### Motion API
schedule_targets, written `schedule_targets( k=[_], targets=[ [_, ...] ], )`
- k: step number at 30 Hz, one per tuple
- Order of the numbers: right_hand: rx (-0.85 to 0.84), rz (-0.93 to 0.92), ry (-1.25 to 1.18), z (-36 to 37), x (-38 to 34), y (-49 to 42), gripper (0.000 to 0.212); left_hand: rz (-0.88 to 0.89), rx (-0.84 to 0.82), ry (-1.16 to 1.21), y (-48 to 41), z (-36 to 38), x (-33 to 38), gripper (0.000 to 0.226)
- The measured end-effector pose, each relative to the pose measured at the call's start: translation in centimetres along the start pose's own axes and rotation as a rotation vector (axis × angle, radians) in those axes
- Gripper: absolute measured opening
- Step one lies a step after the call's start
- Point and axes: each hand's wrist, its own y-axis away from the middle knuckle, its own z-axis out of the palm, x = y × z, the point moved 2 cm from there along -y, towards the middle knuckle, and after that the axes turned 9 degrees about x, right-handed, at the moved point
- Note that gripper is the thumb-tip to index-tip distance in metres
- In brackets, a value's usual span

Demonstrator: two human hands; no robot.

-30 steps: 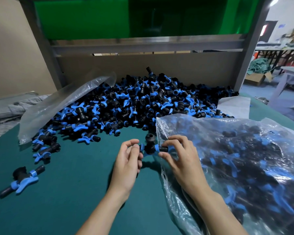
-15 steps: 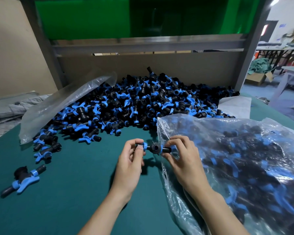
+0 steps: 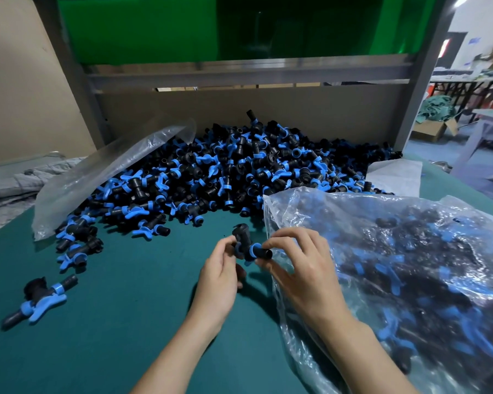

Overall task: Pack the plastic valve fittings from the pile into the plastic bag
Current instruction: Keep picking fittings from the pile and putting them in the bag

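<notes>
While you are holding one valve fitting point(image 3: 246, 245) above the green table point(image 3: 111, 322), both of your hands are sharing it. Your left hand point(image 3: 219, 275) is pinching its left end, fingers curled, so that grip is narrow and closed on the piece. Your right hand point(image 3: 305, 268) is pinching the black tube end between thumb and forefinger, and that grip is likewise narrow and closed on the same fitting. The fitting's blue collar is showing between your two hands, and its black body is pointing up and away from you.

Just to the right of it, one clear plastic bag point(image 3: 410, 265) is lying on the table, already bulging with black and blue fittings, its open edge touching your right hand. Behind your hands the pile point(image 3: 239, 172) is spreading against the back board, far too many to count. A second clear bag point(image 3: 103, 177) is draping over the pile's left side. One stray fitting point(image 3: 37, 301) is lying alone near the table's left edge, well apart from the pile.
</notes>
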Motion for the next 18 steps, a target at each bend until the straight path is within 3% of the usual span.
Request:
schedule_targets(
  k=[9, 18],
  targets=[
    [0.003, 0.005, -0.001, 0.0, -0.1, 0.0, 0.026, -0.009, -0.011, -0.049, 0.1, 0.1, -0.2, 0.041],
    [-0.067, 0.183, 0.023, 0.0, 1.0, 0.6, 0.028, -0.047, 0.051, 0.170, -0.2, -0.6, 0.7, 0.021]
  ],
)
